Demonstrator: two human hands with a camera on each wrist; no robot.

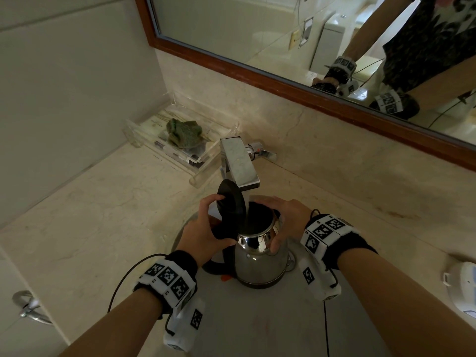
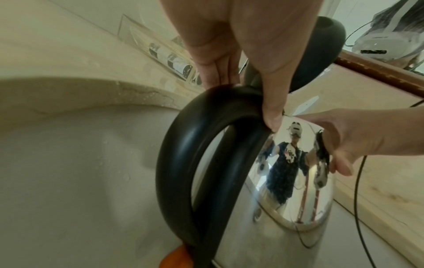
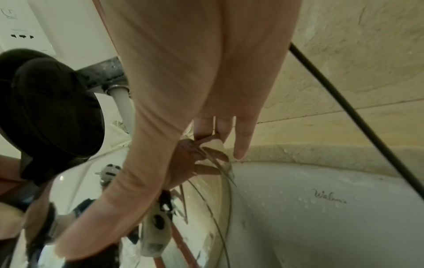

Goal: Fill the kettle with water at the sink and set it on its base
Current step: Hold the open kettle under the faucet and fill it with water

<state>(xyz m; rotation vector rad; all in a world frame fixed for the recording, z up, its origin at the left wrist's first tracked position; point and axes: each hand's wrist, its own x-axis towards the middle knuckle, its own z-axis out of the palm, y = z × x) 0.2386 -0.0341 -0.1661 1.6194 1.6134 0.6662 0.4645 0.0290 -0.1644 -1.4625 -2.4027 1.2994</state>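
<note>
A stainless steel kettle [image 1: 260, 264] stands in the white sink [image 1: 257, 318] under the chrome faucet [image 1: 239, 161]. Its black lid [image 1: 231, 202] is tipped up, and a stream of water [image 1: 246, 204] runs into the mouth. My left hand [image 1: 203, 235] grips the top of the black handle [image 2: 181, 163], with a finger up against the lid. My right hand [image 1: 286, 220] wraps the kettle's upper body, thumb on the near side. In the right wrist view the water [image 3: 125, 107] falls beside the lid [image 3: 52, 112]. No base is in view.
A clear tray [image 1: 206, 161] holding a green cloth [image 1: 184, 134] sits on the marble counter left of the faucet. The faucet's lever [image 1: 262, 152] points right. A wood-framed mirror [image 1: 309, 34] hangs behind. A white device [image 1: 461, 289] lies at the right edge.
</note>
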